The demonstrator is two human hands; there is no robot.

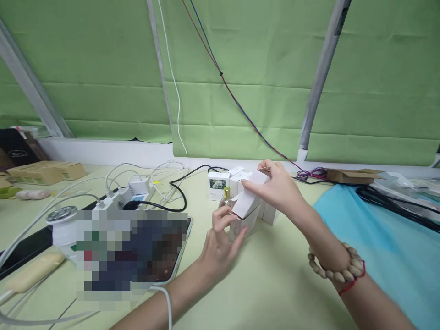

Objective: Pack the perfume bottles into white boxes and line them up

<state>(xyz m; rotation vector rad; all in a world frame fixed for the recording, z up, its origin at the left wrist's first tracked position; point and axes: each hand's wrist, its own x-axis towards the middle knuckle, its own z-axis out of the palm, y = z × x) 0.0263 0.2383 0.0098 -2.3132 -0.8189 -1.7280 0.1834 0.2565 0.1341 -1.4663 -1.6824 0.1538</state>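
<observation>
The right hand [280,188] grasps the upper end of a small white cardboard box [245,201], tilted above the pale green desk [275,275]. The left hand [220,240] pinches its lower end, beside more white boxes [218,183].

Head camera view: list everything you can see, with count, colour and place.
white carton: one, white, tilted, above table middle
small boxes: several, white, behind the carton
bottle: one, clear with gold cap, beside the boxes
power strip: one, white, left of centre
black cable: one, black, from strip toward boxes
cardboard boxes: a few, tan, far left
cloth: one, blue, right
blind: green, backdrop
table: one, pale green
bracelet: one, beige beads, right wrist
left hand: grip on carton's lower end
right hand: grip on carton's upper end
</observation>
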